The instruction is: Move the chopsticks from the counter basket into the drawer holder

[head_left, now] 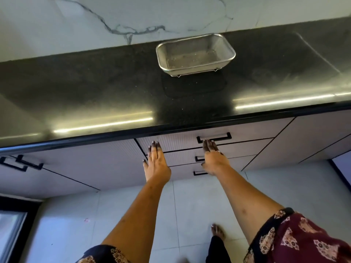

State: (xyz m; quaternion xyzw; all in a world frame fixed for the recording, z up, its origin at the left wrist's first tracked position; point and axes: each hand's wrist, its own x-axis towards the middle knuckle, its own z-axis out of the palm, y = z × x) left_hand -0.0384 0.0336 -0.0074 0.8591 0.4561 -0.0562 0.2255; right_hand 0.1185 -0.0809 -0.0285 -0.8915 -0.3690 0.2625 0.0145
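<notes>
A steel mesh basket [195, 54] stands on the black counter [95, 88], near the back wall, and no chopsticks show inside it. Below the counter edge, the top drawer [176, 143] is closed, with a black bar handle [214, 137]. My left hand [156, 162] is flat against the drawer front, fingers extended and holding nothing. My right hand [213, 158] reaches just under the handle, fingers straight and holding nothing. The drawer holder is hidden.
Two more closed drawers [182, 158] lie under the top one. Cabinet doors flank them, with black handles at the far left [20, 164]. A dark mat [193, 86] lies in front of the basket. My bare foot [218, 232] stands on the pale tiled floor.
</notes>
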